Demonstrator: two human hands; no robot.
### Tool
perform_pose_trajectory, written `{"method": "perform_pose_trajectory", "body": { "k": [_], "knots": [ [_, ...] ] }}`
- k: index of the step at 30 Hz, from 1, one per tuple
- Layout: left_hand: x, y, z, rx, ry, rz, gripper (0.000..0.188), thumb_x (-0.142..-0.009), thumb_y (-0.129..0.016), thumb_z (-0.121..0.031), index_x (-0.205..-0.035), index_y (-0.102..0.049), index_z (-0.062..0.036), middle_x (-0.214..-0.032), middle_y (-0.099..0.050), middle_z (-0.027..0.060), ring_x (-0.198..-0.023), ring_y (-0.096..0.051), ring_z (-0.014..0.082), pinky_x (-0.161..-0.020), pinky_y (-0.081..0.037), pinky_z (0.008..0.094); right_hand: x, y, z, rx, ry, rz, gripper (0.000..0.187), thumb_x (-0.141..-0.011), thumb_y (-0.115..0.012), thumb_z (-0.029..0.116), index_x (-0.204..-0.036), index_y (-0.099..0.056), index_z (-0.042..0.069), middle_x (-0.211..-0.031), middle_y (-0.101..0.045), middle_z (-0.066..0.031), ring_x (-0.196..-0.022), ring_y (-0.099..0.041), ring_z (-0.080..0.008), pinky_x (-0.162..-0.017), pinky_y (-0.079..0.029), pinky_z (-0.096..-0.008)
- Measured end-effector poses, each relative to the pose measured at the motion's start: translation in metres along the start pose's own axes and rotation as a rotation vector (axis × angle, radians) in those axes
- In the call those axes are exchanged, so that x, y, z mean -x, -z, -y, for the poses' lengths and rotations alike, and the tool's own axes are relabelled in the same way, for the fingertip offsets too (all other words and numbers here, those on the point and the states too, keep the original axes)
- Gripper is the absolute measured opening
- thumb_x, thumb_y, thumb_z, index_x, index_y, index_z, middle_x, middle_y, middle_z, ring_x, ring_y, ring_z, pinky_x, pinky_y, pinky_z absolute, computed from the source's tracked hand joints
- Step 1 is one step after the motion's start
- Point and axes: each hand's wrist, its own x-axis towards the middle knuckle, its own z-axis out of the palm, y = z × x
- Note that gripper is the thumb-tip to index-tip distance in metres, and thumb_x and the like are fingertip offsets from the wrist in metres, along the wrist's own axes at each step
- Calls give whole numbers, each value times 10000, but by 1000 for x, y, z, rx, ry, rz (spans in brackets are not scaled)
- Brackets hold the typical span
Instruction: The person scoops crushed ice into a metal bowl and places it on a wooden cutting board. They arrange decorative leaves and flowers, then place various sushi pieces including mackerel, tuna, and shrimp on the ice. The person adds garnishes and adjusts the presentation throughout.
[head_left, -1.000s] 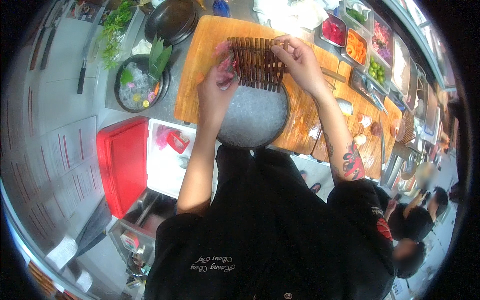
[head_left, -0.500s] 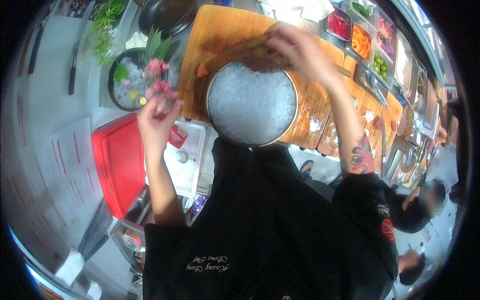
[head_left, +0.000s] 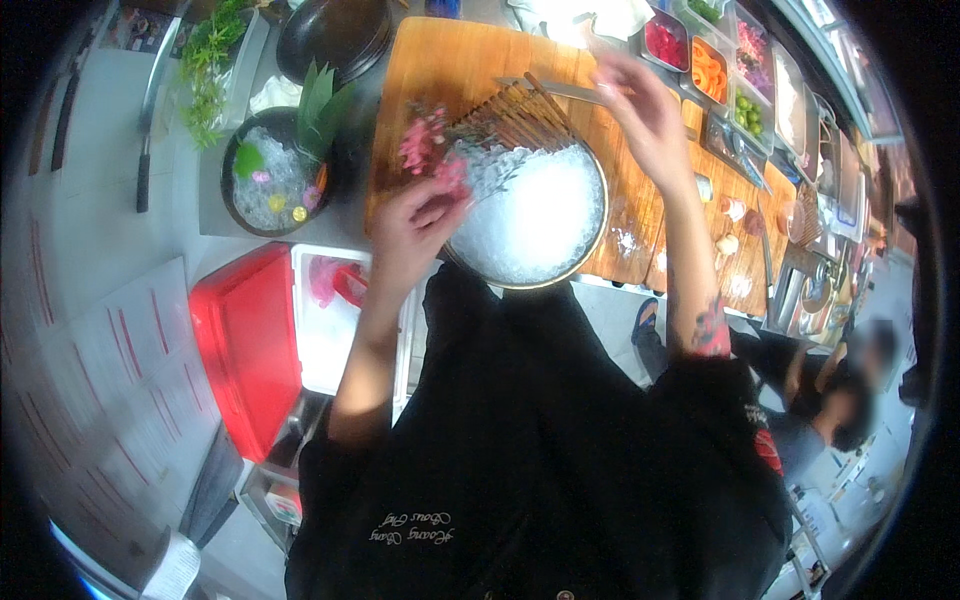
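Note:
A round bowl filled with crushed ice sits at the near edge of the wooden cutting board. Along the bowl's far side, a brown slatted wooden fan leans in the ice. My left hand is closed on a sprig of pink flowers, holding it over the bowl's left edge; the blossoms are smeared by motion. Beyond the bowl to the right, my right hand hovers above the board with fingers apart and nothing visible in them. A knife lies behind the fan, close to that hand.
To the left stands a dark bowl of ice with leaves and small flowers. Below it is an open white cooler with a red lid. Trays of cut vegetables line the far right. Other people are at the right.
My left hand has carried the pink flowers right, from beside the dark bowl to the ice bowl. My right hand has left the wooden fan, which now stands in the ice.

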Motion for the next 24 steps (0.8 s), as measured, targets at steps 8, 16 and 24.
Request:
{"method": "perform_pose_trajectory", "body": {
  "k": [8, 16, 24],
  "knots": [
    [-21, 14, 19, -69, -48, -55, 190, -893, -800, -38, -1057, -745, 40, -1002, -756, 58, -871, -696, 105, -796, -561, 248, 57, -59, 5, 379, 39, 538, 269, -895, -580, -15, -1111, -737, 14, -1060, -736, -206, -991, -708, -370, -865, -566, -432],
    [-32, 1, 7, -354, -24, -26, 204, -882, -818, -122, -1014, -770, 25, -942, -774, 73, -850, -695, 106, -775, -547, 272, 34, -68, 17, 527, 12, 628, 214, -841, -563, -39, -993, -712, -17, -983, -722, -229, -969, -703, -388, -857, -562, -464],
    [-66, -38, 21, -673, -163, -7, 286, -872, -806, -295, -949, -760, -23, -899, -762, 160, -829, -744, 337, -771, -566, 416, 66, -7, -2, 229, -88, 436, 219, -910, -641, 55, -1110, -725, 20, -1029, -745, -141, -871, -706, -271, -795, -559, -377]
  ]
}}
